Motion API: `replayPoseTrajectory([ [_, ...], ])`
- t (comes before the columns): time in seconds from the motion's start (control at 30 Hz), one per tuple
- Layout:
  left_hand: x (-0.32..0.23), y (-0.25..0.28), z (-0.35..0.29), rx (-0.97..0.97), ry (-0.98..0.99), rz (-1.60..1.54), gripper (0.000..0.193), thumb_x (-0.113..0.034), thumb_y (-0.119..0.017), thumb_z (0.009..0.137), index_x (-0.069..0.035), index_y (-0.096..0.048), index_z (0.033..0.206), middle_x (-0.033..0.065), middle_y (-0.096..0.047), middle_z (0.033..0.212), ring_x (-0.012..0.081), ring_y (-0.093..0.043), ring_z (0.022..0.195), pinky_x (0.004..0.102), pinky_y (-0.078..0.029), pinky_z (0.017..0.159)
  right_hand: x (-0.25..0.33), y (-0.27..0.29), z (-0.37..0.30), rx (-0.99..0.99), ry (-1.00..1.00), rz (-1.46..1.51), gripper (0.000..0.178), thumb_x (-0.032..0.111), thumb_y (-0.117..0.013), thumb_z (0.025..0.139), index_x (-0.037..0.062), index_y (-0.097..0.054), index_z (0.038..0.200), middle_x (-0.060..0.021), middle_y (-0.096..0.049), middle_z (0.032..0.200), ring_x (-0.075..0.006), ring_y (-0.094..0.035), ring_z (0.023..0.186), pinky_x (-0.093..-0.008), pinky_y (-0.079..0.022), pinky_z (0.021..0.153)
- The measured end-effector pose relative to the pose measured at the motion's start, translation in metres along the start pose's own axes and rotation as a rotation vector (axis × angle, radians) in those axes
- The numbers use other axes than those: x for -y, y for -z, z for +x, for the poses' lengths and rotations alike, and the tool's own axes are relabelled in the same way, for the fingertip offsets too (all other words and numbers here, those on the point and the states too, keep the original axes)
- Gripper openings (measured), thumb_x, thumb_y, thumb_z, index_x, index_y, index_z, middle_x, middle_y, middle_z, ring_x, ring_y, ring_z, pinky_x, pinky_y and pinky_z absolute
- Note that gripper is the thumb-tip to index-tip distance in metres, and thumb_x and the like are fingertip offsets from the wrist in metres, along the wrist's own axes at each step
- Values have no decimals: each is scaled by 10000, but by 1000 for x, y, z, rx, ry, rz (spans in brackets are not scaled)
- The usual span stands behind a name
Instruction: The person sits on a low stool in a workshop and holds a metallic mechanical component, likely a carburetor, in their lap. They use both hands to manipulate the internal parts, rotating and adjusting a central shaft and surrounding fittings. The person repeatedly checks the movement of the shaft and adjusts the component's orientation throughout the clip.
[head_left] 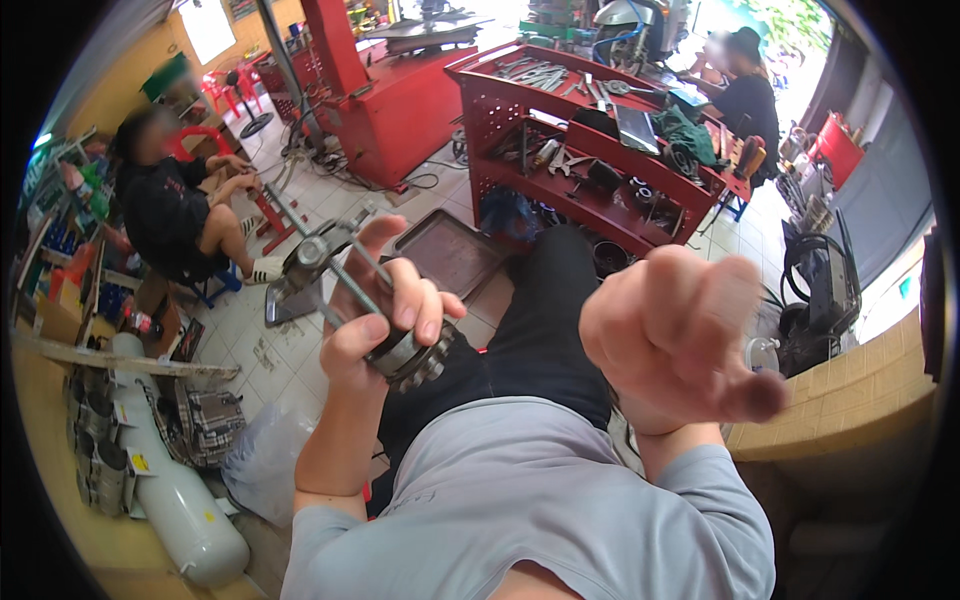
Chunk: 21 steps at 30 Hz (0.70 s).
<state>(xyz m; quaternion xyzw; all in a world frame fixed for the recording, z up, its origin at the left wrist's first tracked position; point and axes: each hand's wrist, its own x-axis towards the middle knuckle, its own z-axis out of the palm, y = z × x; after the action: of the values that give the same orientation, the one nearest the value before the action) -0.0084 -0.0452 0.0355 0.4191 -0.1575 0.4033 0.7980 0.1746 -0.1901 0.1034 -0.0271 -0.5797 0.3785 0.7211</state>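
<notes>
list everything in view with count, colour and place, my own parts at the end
toothed metal assembly with rods: 1, grey, held left of centre
red metal tool trolley: 1, red, ahead
metal wrenches: several overlapping, silver, trolley top
crumpled cloth: 1, dark green, trolley top right
shallow rectangular tray: 1, grey-brown, floor before trolley
boxy steel machine: 1, red, behind tray
long cylindrical tank: 1, white, lower left
plastic bag: 1, clear, beside tank
seated people: at least 2, black clothing, left and far right
small clutter: uncountable, mixed, both sides
shirt: 1, grey, lower centre
left hand: 1, bare, gripping assembly
right hand: 1, bare, right of centre, curled
</notes>
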Motion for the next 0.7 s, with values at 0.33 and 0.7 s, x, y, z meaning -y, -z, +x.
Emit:
replayPoseTrajectory([
  [0.33, -6, 0, -14, -90, -45, 103, 846, -134, -583, 761, 42, -218, 1504, 62, -517, 754, 221, -615, 687, 541, -517, 971, 32, -38, 30, 485, 114, 344, 372, 274, -542, 1017, 65, -503, 711, -42, -431, 603, -150, -362, 384, -324, -293, 429],
  [0.7, -6, -3, -7, -38, -16, 74, 841, -139, -568, 776, 27, -207, 1517, 57, -504, 781, 202, -602, 701, 534, -500, 993, 32, -51, 25, 540, 150, 282, 363, 252, -564, 979, 65, -478, 680, -40, -432, 590, -168, -376, 406, -334, -289, 451],
])
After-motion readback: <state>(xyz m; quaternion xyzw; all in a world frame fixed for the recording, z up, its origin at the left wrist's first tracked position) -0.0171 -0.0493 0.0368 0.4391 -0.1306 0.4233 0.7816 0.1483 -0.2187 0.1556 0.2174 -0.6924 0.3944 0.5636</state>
